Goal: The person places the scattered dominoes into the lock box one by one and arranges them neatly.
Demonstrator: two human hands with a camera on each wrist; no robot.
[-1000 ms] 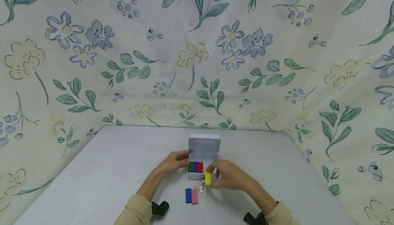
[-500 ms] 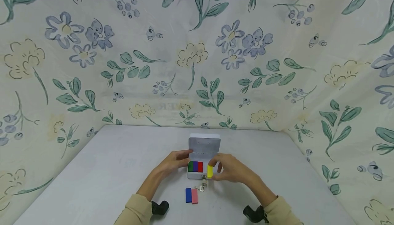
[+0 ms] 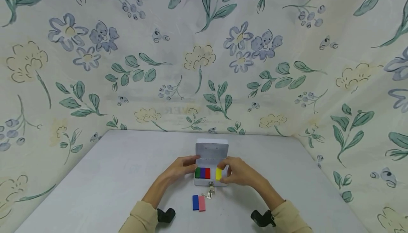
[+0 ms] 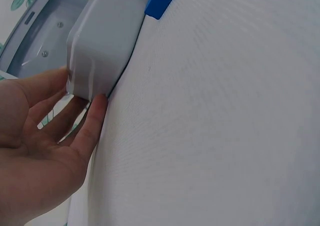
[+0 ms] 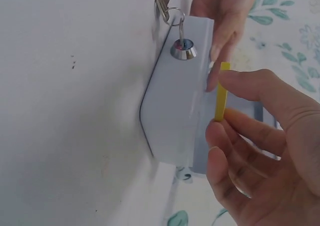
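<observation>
A small grey metal cash box (image 3: 202,182) stands on the white table, its lid (image 3: 211,149) raised. Green, purple and red blocks (image 3: 202,172) line up at the left of its inside. My right hand (image 3: 239,171) pinches a thin yellow block (image 3: 218,173) between thumb and fingers, upright at the right part of the box opening. In the right wrist view, the yellow block (image 5: 222,91) appears edge-on. My left hand (image 4: 55,141) rests against the box's left end with fingers extended, the fingertips touching its wall. Whether the yellow block touches the box floor is hidden.
Keys (image 3: 209,194) hang from the lock (image 5: 184,49) on the box front. Before the box, a blue block (image 3: 195,202) and a pink block (image 3: 202,203) lie side by side. A floral cloth (image 3: 204,66) surrounds the table's back and sides.
My right hand has carried the yellow block from before the box front, up and slightly right, to the box opening. The left hand stays against the box.
</observation>
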